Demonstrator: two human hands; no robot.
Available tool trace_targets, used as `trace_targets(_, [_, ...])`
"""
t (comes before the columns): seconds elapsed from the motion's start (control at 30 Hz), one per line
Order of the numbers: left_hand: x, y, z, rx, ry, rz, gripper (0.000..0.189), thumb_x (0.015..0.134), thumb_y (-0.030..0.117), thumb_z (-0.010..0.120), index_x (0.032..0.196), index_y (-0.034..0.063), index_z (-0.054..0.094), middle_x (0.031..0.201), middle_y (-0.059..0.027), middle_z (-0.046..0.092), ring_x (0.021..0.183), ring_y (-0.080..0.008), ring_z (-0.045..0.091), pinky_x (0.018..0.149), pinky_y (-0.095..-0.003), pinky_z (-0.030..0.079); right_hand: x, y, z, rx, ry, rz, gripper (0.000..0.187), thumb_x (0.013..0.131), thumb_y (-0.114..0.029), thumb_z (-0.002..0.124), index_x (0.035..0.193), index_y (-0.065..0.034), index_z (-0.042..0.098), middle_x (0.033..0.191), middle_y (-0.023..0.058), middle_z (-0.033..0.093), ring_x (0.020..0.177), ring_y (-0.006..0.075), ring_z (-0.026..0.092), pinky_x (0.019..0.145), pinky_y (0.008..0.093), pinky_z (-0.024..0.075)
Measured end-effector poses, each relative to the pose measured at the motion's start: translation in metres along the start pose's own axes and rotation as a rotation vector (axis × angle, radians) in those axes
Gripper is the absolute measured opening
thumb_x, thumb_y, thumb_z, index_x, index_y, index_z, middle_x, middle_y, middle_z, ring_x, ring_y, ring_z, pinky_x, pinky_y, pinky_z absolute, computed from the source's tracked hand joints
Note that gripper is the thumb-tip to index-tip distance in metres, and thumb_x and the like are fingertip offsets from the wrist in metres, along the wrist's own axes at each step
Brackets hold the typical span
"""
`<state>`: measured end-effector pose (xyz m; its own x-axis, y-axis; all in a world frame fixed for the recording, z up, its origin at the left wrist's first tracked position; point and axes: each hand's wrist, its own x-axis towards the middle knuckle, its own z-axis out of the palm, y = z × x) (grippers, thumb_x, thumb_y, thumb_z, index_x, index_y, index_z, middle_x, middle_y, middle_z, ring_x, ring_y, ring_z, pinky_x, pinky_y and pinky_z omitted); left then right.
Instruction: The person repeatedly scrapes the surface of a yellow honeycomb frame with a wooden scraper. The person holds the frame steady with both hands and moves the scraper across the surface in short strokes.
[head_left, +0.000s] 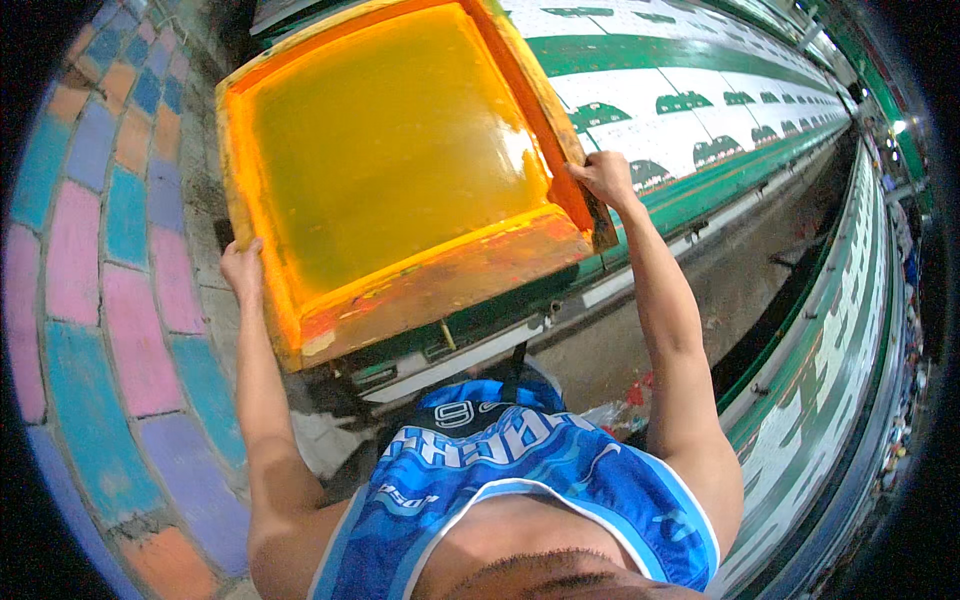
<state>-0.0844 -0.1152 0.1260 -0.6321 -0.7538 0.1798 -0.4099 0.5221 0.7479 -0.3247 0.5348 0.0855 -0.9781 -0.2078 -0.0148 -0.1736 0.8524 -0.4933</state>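
Observation:
A large screen printing frame (442, 259) with yellow-orange ink around its mesh lies before me, tilted in the view. My left hand (244, 268) grips its left side near the lower corner. On the right side, my right hand (606, 177) is closed around the frame's edge, thumb on top. The mesh (397, 150) is olive-yellow and glossy, with a bright reflection at its right. Beneath and beyond the frame runs a long green printing table (675, 196) bearing rows of white printed pieces (630, 86). Whether the frame touches the table is hidden.
A second long table (795, 427) with white pieces stands at the right, across a narrow aisle (600, 367). A metal rail (611, 289) edges the nearer table. At the left is a wall of painted blocks (75, 247). Red scraps and clear plastic (619, 412) lie low near my body.

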Motion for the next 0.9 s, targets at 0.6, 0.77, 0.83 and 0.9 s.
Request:
trace_targets(0.6, [-0.075, -0.052, 0.023, -0.151, 0.041, -0.076, 0.023, 0.080, 0.008, 0.079, 0.099, -0.0044, 0.073, 0.089, -0.0124, 0.076, 0.081, -0.0208, 0.071, 0.075, -0.0364, 0.054, -0.053, -0.001, 0.001, -0.092, 0.108, -0.094, 0.054, 0.076, -0.049, 0.077, 0.069, 0.0040, 0.072, 0.060, 0.0242, 0.064, 0.059, 0.0399, 0.068, 0.061, 0.0458, 0.0556])
trace_targets(0.77, [-0.080, -0.057, 0.014, -0.093, 0.064, -0.119, 0.023, 0.080, 0.007, 0.078, 0.099, -0.0058, 0.073, 0.091, -0.0144, 0.076, 0.083, -0.0224, 0.072, 0.076, -0.0369, 0.054, -0.059, -0.023, -0.003, -0.179, 0.094, -0.094, 0.049, 0.078, -0.046, 0.077, 0.073, 0.0025, 0.075, 0.063, 0.0236, 0.067, 0.060, 0.0387, 0.069, 0.063, 0.0447, 0.0567])
trace_targets(0.83, [-0.085, -0.046, 0.003, -0.041, 0.057, -0.175, 0.025, 0.080, 0.008, 0.078, 0.099, -0.0069, 0.073, 0.093, -0.0157, 0.076, 0.084, -0.0232, 0.072, 0.077, -0.0376, 0.054, -0.065, -0.027, -0.004, -0.162, 0.093, -0.111, 0.049, 0.078, -0.046, 0.077, 0.074, 0.0024, 0.075, 0.065, 0.0239, 0.067, 0.061, 0.0388, 0.070, 0.063, 0.0450, 0.0564])
trace_targets(0.9, [-0.095, -0.040, 0.000, -0.072, 0.060, -0.147, 0.028, 0.079, 0.009, 0.079, 0.101, -0.0077, 0.072, 0.095, -0.0169, 0.076, 0.085, -0.0243, 0.072, 0.078, -0.0385, 0.054, -0.068, -0.027, -0.005, -0.145, 0.086, -0.130, 0.049, 0.078, -0.046, 0.077, 0.075, 0.0023, 0.075, 0.066, 0.0242, 0.067, 0.062, 0.0391, 0.070, 0.063, 0.0457, 0.0560])
